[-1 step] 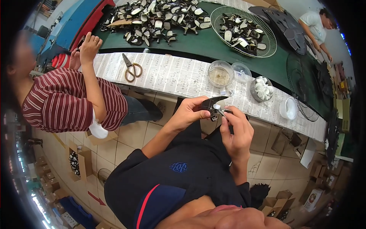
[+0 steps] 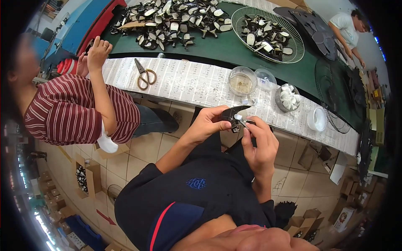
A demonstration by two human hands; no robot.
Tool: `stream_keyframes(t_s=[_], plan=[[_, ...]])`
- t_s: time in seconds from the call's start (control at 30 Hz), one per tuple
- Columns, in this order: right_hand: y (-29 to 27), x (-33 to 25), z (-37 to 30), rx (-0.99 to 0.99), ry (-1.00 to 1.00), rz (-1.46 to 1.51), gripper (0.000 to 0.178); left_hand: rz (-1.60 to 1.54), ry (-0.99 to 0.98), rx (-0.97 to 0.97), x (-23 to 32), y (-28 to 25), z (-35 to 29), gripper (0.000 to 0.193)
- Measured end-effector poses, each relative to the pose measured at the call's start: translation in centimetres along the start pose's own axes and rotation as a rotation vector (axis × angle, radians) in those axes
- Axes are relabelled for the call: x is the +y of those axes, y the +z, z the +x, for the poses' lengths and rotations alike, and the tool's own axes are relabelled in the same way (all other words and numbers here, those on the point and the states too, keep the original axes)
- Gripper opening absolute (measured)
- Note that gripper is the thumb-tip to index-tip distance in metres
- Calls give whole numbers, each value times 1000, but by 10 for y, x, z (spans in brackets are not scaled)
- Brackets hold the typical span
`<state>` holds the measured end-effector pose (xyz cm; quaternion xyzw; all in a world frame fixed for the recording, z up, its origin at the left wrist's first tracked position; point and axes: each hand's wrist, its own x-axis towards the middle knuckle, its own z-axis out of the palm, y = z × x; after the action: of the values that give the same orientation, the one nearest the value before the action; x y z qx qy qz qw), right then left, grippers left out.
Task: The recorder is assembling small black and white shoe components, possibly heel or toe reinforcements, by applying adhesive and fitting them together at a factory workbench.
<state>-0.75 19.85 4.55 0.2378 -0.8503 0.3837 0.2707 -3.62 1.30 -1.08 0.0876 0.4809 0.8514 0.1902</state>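
My left hand [image 2: 205, 126] is closed round a black curved shoe part [image 2: 229, 113], thumb on its near side, in front of my chest by the bench edge. Close against it on the right, my right hand [image 2: 263, 146] pinches with thumb and forefinger at something small that I cannot make out. A small white bit [image 2: 238, 117] shows between the hands, at the shoe part. Just beyond them on the bench stand a round clear tub [image 2: 243, 69] with a little yellowish matter in it and a cup of white wads [image 2: 294, 109].
Scissors [image 2: 145, 78] lie on the paper-covered strip [image 2: 184, 83]. Black-and-white shoe parts [image 2: 173, 27] are heaped on the green surface, others fill a wire basket [image 2: 302, 46]. A white tub [image 2: 317, 119] stands right. A person in a striped shirt [image 2: 69, 108] works left, another [image 2: 344, 29] far right.
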Motion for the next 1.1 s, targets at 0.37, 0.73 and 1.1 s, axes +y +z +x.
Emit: stream_keyframes(t_s=[0.37,0.73,1.1], plan=[[-11,7,-7,-48,389,469,10,17,-35,0,0,1,-2,44],[-22,21,-14,73,459,861,7,33,-13,-24,-9,-2,-1,48],[-19,3,-15,136,229,219,11,-140,-47,-65,-20,-4,0,41]])
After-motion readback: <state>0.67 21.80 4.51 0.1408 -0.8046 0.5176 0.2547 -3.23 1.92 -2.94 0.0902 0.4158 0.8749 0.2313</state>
